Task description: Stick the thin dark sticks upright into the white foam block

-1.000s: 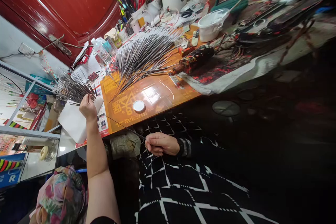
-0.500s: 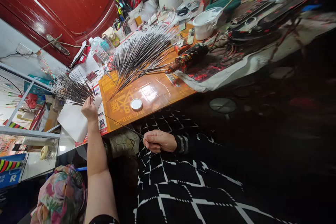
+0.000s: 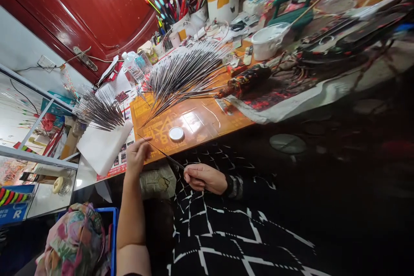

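Observation:
My right hand is closed in a pinch around the thick end of a thin dark stick, which points up and left past the table edge. My left hand is beside the stick's fine far part, with the forefinger stretched out and the fingers loosely apart. Whether it touches the stick I cannot tell. A white foam block left of it bears a dense cluster of upright dark sticks. A large heap of similar sticks lies on the orange-topped table.
A round white lid lies near the table's front edge. Behind are a plastic bottle and a white tub. A paint-stained tool handle lies right of the heap. A blue crate with floral cloth stands lower left.
My left hand has left the stick cluster on the foam block and moved right and down to the held stick. My right hand keeps its hold. The whole view has shifted slightly.

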A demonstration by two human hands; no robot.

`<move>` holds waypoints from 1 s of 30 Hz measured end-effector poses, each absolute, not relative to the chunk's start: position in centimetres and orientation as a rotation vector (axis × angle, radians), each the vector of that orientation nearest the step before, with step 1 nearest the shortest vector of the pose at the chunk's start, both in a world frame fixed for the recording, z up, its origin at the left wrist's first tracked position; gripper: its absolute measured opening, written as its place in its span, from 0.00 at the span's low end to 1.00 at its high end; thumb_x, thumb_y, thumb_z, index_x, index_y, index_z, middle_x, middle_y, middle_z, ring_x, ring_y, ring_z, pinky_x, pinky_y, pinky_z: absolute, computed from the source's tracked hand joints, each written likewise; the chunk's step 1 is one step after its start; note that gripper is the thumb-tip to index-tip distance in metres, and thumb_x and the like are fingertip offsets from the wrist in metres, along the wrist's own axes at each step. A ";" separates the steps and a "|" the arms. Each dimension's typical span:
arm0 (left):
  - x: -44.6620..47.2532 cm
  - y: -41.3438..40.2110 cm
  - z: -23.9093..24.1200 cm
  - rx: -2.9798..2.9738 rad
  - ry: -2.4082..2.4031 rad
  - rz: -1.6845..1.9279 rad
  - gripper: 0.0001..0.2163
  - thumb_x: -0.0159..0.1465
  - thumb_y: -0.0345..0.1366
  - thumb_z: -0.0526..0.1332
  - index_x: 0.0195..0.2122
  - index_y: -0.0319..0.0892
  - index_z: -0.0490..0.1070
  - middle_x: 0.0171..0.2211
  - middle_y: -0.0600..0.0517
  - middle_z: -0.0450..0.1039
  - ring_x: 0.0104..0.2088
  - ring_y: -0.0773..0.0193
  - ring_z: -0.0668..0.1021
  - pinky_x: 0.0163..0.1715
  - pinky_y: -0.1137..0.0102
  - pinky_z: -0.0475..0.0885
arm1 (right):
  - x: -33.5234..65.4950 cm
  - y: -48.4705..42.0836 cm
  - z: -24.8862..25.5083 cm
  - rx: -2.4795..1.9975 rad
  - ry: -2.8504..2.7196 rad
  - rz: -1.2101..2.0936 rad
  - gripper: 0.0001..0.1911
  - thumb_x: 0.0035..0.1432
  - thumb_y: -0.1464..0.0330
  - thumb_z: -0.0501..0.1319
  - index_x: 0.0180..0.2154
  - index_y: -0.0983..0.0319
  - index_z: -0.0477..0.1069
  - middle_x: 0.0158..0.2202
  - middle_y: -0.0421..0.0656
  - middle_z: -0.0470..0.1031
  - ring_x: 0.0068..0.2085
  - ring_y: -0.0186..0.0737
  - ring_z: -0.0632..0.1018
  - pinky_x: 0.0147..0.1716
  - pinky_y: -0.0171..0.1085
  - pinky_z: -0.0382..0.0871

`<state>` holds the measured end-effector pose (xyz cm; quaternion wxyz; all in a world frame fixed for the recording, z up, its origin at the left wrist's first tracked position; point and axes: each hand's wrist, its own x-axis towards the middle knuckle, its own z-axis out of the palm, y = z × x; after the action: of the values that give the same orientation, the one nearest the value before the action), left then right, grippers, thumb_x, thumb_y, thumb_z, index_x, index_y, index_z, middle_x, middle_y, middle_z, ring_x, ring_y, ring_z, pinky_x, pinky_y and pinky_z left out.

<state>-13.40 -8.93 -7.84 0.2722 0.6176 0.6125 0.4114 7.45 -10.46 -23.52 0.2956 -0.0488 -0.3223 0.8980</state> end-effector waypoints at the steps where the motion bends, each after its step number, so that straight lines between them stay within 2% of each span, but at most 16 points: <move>1: -12.4 -10.0 -8.4 1.570 1.520 1.072 0.18 0.66 0.48 0.60 0.48 0.40 0.77 0.26 0.52 0.76 0.19 0.71 0.73 0.18 0.75 0.65 | 7.5 -10.5 -23.5 -0.143 -0.866 2.386 0.25 0.58 0.52 0.66 0.28 0.69 0.69 0.13 0.31 0.51 0.15 0.23 0.54 0.17 0.28 0.51; 3: -10.8 -11.6 -9.4 1.433 1.359 1.082 0.18 0.64 0.46 0.63 0.49 0.40 0.77 0.27 0.52 0.76 0.20 0.71 0.74 0.17 0.77 0.66 | 7.8 -10.5 -23.6 -0.166 -0.897 2.382 0.25 0.58 0.52 0.66 0.28 0.69 0.69 0.13 0.31 0.50 0.15 0.23 0.54 0.16 0.28 0.50; 6: -9.4 -12.9 -10.2 1.265 1.271 1.249 0.13 0.62 0.43 0.66 0.40 0.38 0.78 0.24 0.52 0.75 0.19 0.72 0.74 0.16 0.78 0.67 | 8.7 -10.6 -23.7 -0.192 -0.965 2.366 0.25 0.59 0.51 0.65 0.28 0.70 0.71 0.13 0.32 0.50 0.15 0.25 0.56 0.16 0.28 0.50; 9: -8.1 -13.3 -10.6 1.050 1.184 1.388 0.12 0.59 0.43 0.69 0.33 0.37 0.78 0.22 0.53 0.75 0.16 0.71 0.73 0.11 0.79 0.63 | 10.0 -10.3 -23.4 -0.206 -0.938 2.281 0.31 0.62 0.45 0.57 0.32 0.69 0.73 0.13 0.34 0.53 0.15 0.29 0.60 0.17 0.30 0.54; 11: -6.9 -13.3 -10.8 0.914 1.117 1.401 0.14 0.56 0.45 0.71 0.33 0.37 0.77 0.22 0.52 0.76 0.14 0.71 0.72 0.09 0.79 0.61 | 10.9 -10.1 -22.7 -0.273 -0.893 2.119 0.30 0.63 0.45 0.56 0.39 0.68 0.74 0.17 0.38 0.61 0.18 0.30 0.63 0.18 0.31 0.58; 13: -5.4 -13.1 -11.3 0.819 1.064 1.381 0.16 0.55 0.46 0.72 0.34 0.37 0.77 0.23 0.51 0.77 0.14 0.71 0.72 0.09 0.79 0.60 | 11.5 -10.0 -21.7 -0.383 -0.935 1.915 0.24 0.63 0.51 0.60 0.48 0.64 0.72 0.26 0.41 0.69 0.21 0.29 0.65 0.21 0.32 0.63; 17: -2.2 -12.8 -12.6 0.722 0.994 1.340 0.17 0.54 0.46 0.72 0.34 0.37 0.78 0.21 0.52 0.75 0.13 0.74 0.69 0.09 0.79 0.56 | 12.0 -10.1 -20.1 -0.500 -1.189 1.612 0.24 0.63 0.59 0.63 0.58 0.58 0.67 0.38 0.44 0.72 0.26 0.30 0.70 0.25 0.32 0.67; 19: -0.7 -12.8 -13.2 0.703 0.978 1.326 0.16 0.54 0.46 0.72 0.33 0.37 0.78 0.18 0.55 0.71 0.12 0.76 0.65 0.10 0.79 0.54 | 12.2 -10.2 -19.5 -0.532 -1.302 1.420 0.22 0.64 0.59 0.62 0.57 0.58 0.69 0.42 0.46 0.72 0.31 0.33 0.73 0.29 0.33 0.71; 21: 0.4 -12.7 -13.5 0.681 0.973 1.317 0.17 0.52 0.47 0.73 0.30 0.37 0.77 0.15 0.57 0.66 0.11 0.77 0.63 0.12 0.79 0.53 | 12.4 -10.1 -19.2 -0.565 -1.400 1.180 0.19 0.66 0.59 0.59 0.55 0.59 0.72 0.45 0.48 0.71 0.40 0.38 0.75 0.38 0.37 0.74; 24: 1.4 -12.7 -13.7 0.653 0.983 1.306 0.18 0.50 0.49 0.74 0.27 0.37 0.75 0.14 0.58 0.64 0.12 0.77 0.61 0.13 0.78 0.53 | 12.6 -9.9 -18.7 -0.591 -1.507 0.897 0.18 0.68 0.62 0.56 0.57 0.57 0.72 0.48 0.49 0.69 0.49 0.42 0.74 0.49 0.42 0.72; 27: 1.7 -12.4 -13.9 0.682 1.011 1.323 0.19 0.50 0.50 0.73 0.29 0.38 0.76 0.14 0.58 0.63 0.12 0.76 0.61 0.13 0.77 0.52 | 12.6 -9.7 -18.3 -0.592 -1.527 0.750 0.19 0.68 0.66 0.56 0.59 0.54 0.70 0.50 0.48 0.67 0.50 0.41 0.73 0.49 0.41 0.72; 30: 1.8 -12.3 -14.3 0.827 1.054 1.327 0.18 0.57 0.51 0.69 0.25 0.39 0.75 0.14 0.58 0.63 0.14 0.76 0.62 0.15 0.76 0.54 | 12.5 -9.6 -17.9 -0.594 -1.479 0.699 0.16 0.68 0.64 0.56 0.55 0.53 0.74 0.51 0.48 0.67 0.49 0.42 0.74 0.48 0.41 0.74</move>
<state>1.82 -12.26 -14.27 0.5874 0.3551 0.4522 0.5696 12.47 -9.56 -17.92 0.6448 -0.2607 -0.6496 0.3069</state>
